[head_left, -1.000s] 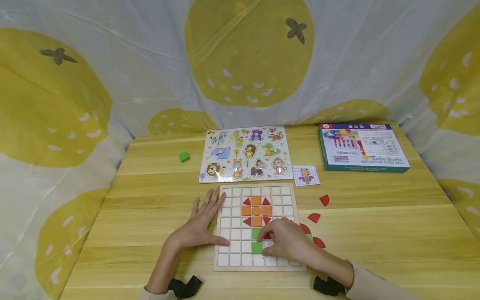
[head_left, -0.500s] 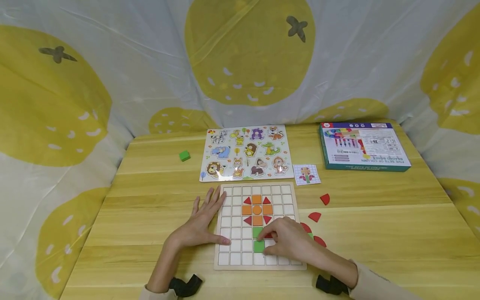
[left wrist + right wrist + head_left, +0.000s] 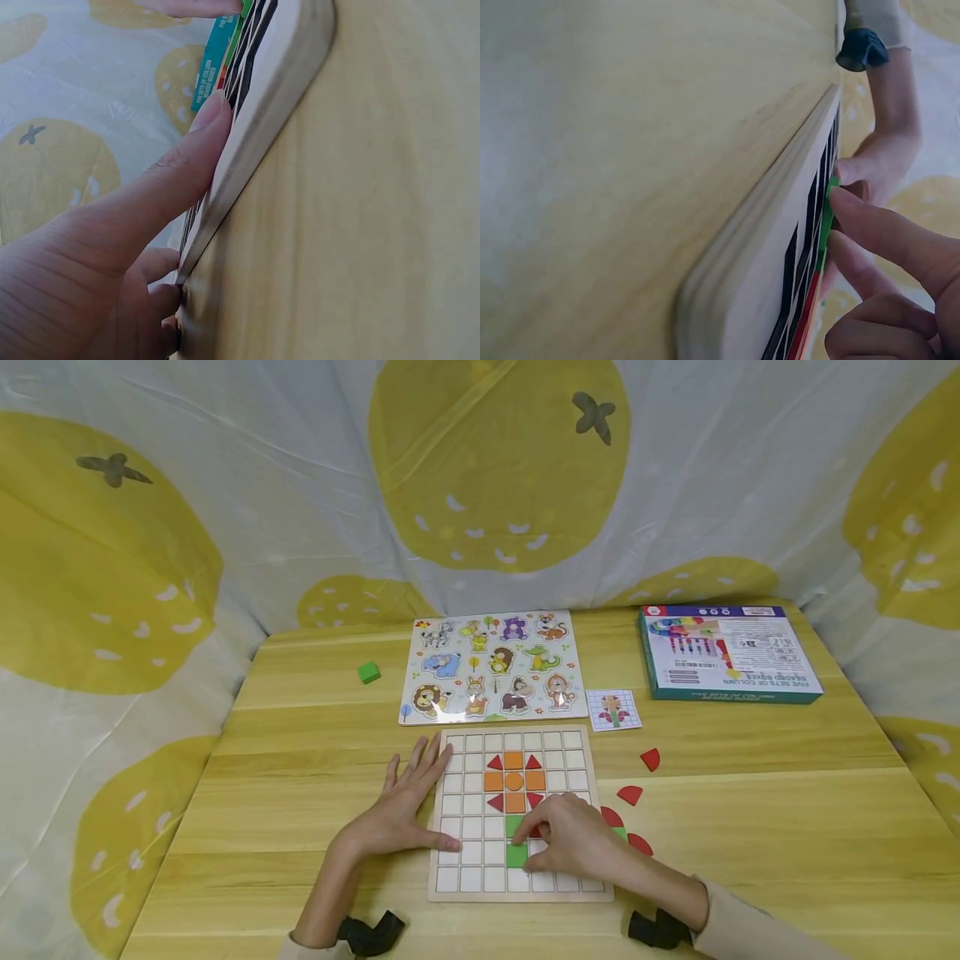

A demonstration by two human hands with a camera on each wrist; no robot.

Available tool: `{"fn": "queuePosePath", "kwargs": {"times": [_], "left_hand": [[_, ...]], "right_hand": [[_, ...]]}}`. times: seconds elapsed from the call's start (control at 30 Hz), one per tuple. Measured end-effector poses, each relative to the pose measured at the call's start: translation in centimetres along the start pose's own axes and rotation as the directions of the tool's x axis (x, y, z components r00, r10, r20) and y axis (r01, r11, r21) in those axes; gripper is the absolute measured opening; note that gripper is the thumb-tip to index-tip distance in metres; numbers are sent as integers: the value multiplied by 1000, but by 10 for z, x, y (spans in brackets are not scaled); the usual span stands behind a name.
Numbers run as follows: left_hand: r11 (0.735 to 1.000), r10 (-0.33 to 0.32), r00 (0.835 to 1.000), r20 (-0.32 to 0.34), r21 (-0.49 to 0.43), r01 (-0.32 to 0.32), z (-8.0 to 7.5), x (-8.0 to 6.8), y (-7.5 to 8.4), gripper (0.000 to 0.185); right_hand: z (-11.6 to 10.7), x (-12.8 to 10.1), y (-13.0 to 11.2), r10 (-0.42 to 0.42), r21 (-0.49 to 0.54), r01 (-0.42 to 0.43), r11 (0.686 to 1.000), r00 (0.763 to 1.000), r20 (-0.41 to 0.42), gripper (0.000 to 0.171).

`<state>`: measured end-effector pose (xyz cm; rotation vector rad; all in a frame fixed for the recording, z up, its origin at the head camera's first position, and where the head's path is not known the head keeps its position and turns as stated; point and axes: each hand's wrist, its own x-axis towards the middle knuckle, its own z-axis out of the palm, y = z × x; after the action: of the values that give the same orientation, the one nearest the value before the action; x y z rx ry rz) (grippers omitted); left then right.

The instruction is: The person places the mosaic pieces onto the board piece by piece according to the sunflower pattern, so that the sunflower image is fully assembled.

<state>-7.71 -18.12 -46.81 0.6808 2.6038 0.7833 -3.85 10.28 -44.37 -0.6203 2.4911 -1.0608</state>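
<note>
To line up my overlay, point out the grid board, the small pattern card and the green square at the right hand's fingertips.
Grid board (image 3: 471, 829): head view, on a bare cell.
Pattern card (image 3: 615, 710): head view, middle of its printed face.
Green square (image 3: 516, 857): head view, on its visible top face.

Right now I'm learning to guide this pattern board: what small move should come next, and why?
I'd probably press the lower green square down flat: the right hand pinches it just below the upper green square, while the left hand rests on the board.
</note>
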Motion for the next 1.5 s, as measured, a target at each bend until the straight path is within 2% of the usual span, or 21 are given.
{"fn": "queuePosePath", "kwargs": {"times": [0.23,0.47,0.87,1.33,1.5], "left_hand": [[1000,8,1000,-6,0,-8,0,-1,1,129],[1000,11,1000,-7,0,-11,0,-1,1,129],[1000,16,1000,-7,6,-16,-1,-1,4,129],[1000,11,1000,-5,3,-11,-1,-1,3,130],[1000,16,1000,-3,6,-16,-1,-1,3,130]], "right_hand": [[0,1,3,-6,56,5,998,1000,20,22],[1,1,1,11,-1,-11,1000,1000,-12,20],[2,2,0,22,11,-22,1000,999,-28,19],[0,5,6,6,139,-14,990,999,53,18],[-16,3,11,34,215,-51,975,996,83,18]]}}
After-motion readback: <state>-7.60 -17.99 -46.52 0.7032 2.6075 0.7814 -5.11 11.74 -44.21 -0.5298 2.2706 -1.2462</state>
